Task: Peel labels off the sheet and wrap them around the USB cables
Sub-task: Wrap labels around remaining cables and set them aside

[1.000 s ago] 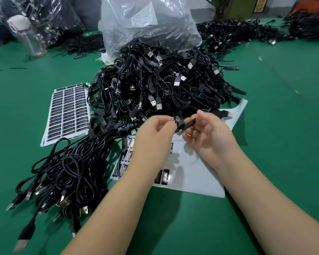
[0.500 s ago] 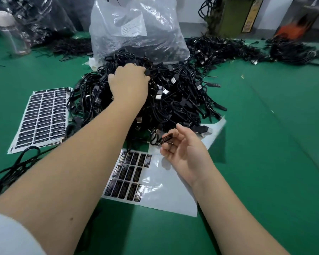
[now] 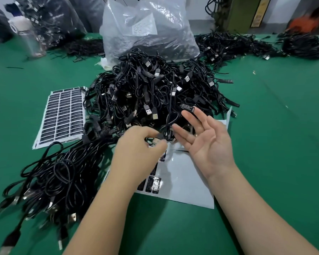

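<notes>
Label [image 3: 187,107] sticks to a fingertip of the spread, palm-up right hand [image 3: 208,142]; left hand [image 3: 138,153] pinches a looped USB cable [image 3: 170,124] above the label sheet [image 3: 184,181], mid-table.

A black label [image 3: 187,107] stuck to a right-hand fingertip reads "LED CONTROLLER"; its smaller lines are illegible.

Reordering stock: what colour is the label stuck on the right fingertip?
Black with white print, on the label in the head view.
</notes>
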